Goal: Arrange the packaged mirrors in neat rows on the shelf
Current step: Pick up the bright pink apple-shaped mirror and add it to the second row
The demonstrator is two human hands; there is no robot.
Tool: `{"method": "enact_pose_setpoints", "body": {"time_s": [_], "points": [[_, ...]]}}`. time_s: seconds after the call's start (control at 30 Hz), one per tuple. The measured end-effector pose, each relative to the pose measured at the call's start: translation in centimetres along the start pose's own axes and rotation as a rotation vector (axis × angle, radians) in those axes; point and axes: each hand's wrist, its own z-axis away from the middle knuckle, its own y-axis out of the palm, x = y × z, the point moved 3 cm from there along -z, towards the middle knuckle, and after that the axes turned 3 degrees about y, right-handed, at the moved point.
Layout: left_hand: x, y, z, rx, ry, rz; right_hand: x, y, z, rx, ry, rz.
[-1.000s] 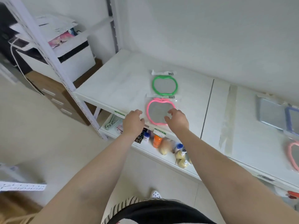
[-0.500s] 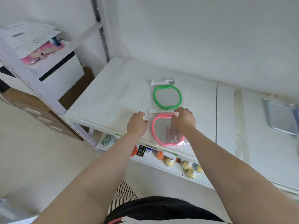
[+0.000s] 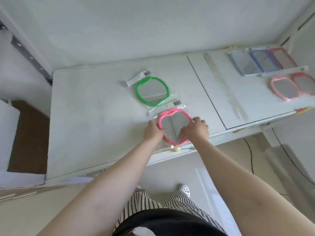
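Observation:
A pink apple-shaped mirror (image 3: 172,122) in a clear packet lies near the front edge of the white shelf (image 3: 95,106). My left hand (image 3: 153,132) grips its left rim and my right hand (image 3: 196,131) holds its right side, fingers over the glass. Just behind it, touching its packet, lies a green packaged mirror (image 3: 152,91), free of both hands. At the far right of the shelf sit several more packaged mirrors: rectangular blue and red ones (image 3: 262,62) and pink and red apple-shaped ones (image 3: 286,87).
The white wall rises right behind the shelf. A metal upright (image 3: 30,57) stands at the left. A seam (image 3: 207,94) and a tape strip (image 3: 225,87) cross the shelf board. Below the front edge are the floor, a black cable (image 3: 250,155) and my striped trousers.
My view has swung to look more steeply down. Both hands have moved from the front edge of the shelf onto the pink mirror and closed on its two sides.

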Motion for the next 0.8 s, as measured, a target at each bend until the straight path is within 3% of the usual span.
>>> {"method": "enact_pose_setpoints", "body": {"time_s": [0.17, 0.4, 0.6, 0.8], "points": [[0.5, 0.9, 1.1, -0.087, 0.066, 0.039, -3.0, 0.6, 1.8, 0.025, 0.105, -0.35], [-1.8, 3.1, 4.2, 0.0, 0.157, 0.187, -8.8, -1.6, 4.1, -0.088, 0.211, -0.644], [-3.4, 10.1, 10.1, 0.097, 0.099, 0.26, -18.1, -4.6, 7.9, -0.143, 0.361, -1.016], [-3.5, 18.7, 17.5, 0.212, 0.114, 0.289, -29.4, -7.8, 12.3, -0.168, 0.397, -1.088]]}}
